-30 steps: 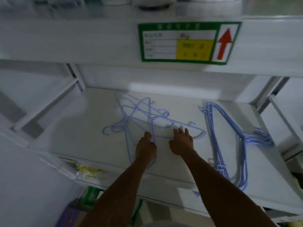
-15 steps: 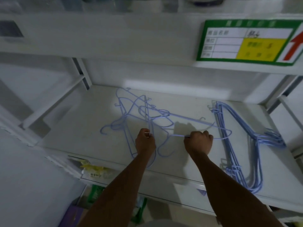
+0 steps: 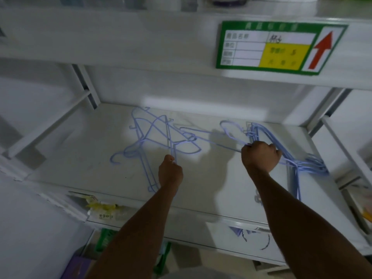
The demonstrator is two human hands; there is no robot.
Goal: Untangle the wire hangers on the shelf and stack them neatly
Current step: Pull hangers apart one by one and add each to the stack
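Rightward since the earlier frame, the right hand (image 3: 260, 157) has dragged one hanger (image 3: 237, 149) to the neat stack (image 3: 291, 164), fist clenched round its wire. The left hand (image 3: 170, 174) pinches the tangle (image 3: 157, 137) on the shelf (image 3: 80, 164). A snagged hook could drag either pile askew.

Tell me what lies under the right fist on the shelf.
The right hand grips a pale blue wire hanger above the left edge of the neat stack of blue wire hangers on the white shelf. Whether hanger and stack touch beneath the fist is hidden.
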